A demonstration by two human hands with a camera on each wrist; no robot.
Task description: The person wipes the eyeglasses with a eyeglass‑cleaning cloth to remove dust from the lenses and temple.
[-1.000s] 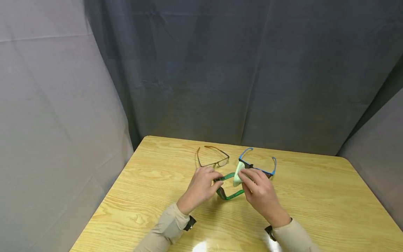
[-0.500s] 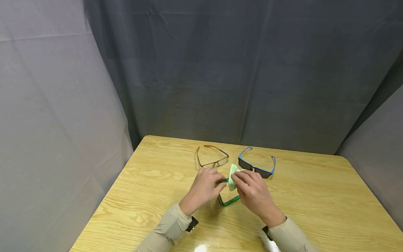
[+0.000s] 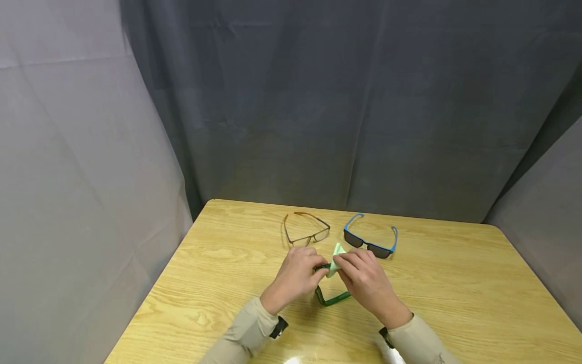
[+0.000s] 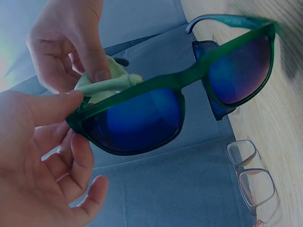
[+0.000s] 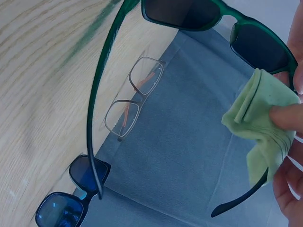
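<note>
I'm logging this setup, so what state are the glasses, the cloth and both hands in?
Green sunglasses, arms unfolded
Green cloth, bunched, covering part of one green sunglasses arm
Blue sunglasses, arms unfolded, on the table
Clear glasses, arms unfolded, on the table
Left hand, pinching the green sunglasses' frame
Right hand, pinching the green cloth

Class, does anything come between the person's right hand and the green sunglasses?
Yes: a light green cloth. The right hand pinches it over one temple of the green sunglasses, near the corner the left hand holds.
</note>
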